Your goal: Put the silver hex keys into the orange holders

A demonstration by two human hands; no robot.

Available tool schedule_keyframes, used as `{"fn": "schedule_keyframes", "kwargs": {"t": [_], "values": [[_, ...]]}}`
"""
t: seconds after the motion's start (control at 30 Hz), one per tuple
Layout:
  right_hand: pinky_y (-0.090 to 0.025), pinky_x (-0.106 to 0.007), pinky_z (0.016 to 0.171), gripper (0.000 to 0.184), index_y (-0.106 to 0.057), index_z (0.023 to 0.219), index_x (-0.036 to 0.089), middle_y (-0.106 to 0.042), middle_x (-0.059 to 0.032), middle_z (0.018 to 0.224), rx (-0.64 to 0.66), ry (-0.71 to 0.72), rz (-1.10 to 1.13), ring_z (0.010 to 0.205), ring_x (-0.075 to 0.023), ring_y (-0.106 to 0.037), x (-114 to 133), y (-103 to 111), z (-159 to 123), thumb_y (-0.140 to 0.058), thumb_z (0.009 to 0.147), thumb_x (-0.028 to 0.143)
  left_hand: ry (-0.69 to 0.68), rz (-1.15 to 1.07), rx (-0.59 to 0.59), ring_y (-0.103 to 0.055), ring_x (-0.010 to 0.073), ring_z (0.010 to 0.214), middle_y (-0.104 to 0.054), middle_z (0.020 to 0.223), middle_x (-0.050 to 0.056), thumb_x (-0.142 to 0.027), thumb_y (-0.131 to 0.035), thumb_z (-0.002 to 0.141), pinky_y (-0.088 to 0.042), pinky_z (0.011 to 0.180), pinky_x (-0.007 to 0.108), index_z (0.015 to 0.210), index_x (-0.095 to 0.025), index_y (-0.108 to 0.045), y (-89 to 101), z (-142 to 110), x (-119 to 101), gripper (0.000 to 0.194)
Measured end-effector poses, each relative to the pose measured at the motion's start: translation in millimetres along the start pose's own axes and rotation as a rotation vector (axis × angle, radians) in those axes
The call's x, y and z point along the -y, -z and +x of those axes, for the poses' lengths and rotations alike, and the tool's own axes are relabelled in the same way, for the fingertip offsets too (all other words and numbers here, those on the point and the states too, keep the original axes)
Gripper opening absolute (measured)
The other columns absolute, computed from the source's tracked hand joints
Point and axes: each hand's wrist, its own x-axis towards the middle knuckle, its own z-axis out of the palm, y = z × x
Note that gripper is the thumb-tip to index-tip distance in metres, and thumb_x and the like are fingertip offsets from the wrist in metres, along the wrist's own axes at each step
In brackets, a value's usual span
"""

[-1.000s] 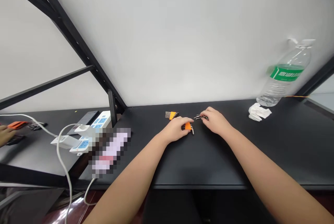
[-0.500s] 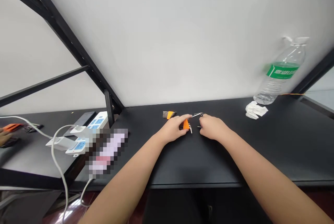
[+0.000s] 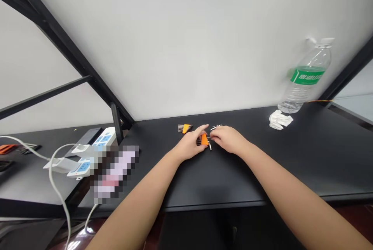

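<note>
My left hand [image 3: 189, 144] is closed around the sides of an orange hex key holder [image 3: 204, 139] on the black table, thumb in front and fingers behind. A silver hex key [image 3: 210, 146] sticks out of the holder's right side, its short end bent toward me. Close on the right, my right hand [image 3: 229, 139] pinches a thin hex key [image 3: 209, 138], whose tip is at the holder; how far in it sits I cannot tell. Loose hex keys [image 3: 215, 127] lie just beyond my right fingers. Behind my left hand rests a second orange holder [image 3: 185, 128] filled with several keys.
A crumpled white tissue [image 3: 279, 120] and a clear bottle [image 3: 305, 75] with a green label stand at the right by the wall. On the left are a white power strip [image 3: 106, 138] with plugs and cables, a blurred-out object [image 3: 119, 170] and a black metal frame [image 3: 96, 87].
My right hand has moved left, bringing the pinched hex key up to the orange holder. My left hand keeps its hold. The view has shifted slightly.
</note>
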Motion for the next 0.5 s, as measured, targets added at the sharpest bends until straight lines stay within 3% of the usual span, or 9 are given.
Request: {"fn": "schedule_keyframes", "kwargs": {"t": [0.37, 0.5], "values": [[-0.041, -0.029, 0.074, 0.026, -0.075, 0.094, 0.023, -0.068, -0.0054, 0.090, 0.032, 0.045, 0.005, 0.084, -0.0185, -0.060, 2.3, 3.3, -0.6, -0.050, 0.098, 0.018, -0.035, 0.032, 0.039, -0.065, 0.0212, 0.114, -0.068, 0.126, 0.005, -0.016, -0.066, 0.081, -0.051, 0.104, 0.037, 0.155, -0.030, -0.031, 0.7, -2.1, -5.4, 0.083], [-0.043, -0.027, 0.076, 0.026, -0.068, 0.104, 0.022, -0.064, -0.0051, 0.098, -0.065, -0.038, 0.135, 0.084, -0.0165, -0.058, 2.0, -2.7, 1.1, -0.049, 0.092, 0.010, -0.018, 0.061, 0.004, -0.065, 0.0230, 0.117, -0.066, 0.131, 0.006, -0.016, -0.067, 0.080, -0.052, 0.102, 0.037, 0.154, -0.030, -0.034, 0.9, -1.9, -3.8, 0.082]]}}
